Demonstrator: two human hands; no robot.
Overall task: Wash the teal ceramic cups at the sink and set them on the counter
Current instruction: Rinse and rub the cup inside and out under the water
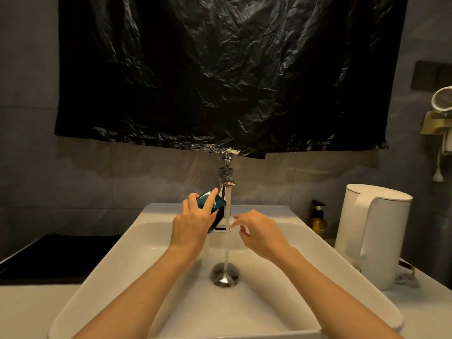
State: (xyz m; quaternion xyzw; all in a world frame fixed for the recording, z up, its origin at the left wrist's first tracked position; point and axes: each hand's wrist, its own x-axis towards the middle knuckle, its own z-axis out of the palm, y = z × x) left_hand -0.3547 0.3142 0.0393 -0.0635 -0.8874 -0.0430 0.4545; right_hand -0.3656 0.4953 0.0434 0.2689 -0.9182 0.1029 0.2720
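L hand [193,223], R hand [264,236]: bare

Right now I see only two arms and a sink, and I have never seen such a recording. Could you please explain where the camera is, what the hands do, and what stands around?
There is no machine here: a person works with bare hands. The single picture comes from a camera worn on the head, looking forward and down. The left hand holds a teal cup, tilted, beside the tap. The right hand is empty, with its fingers at the running water, which falls to the drain of the white sink. On the counter to the right stand a white kettle and an amber soap bottle. A dark flat panel lies on the left. A black plastic sheet hangs on the wall above.
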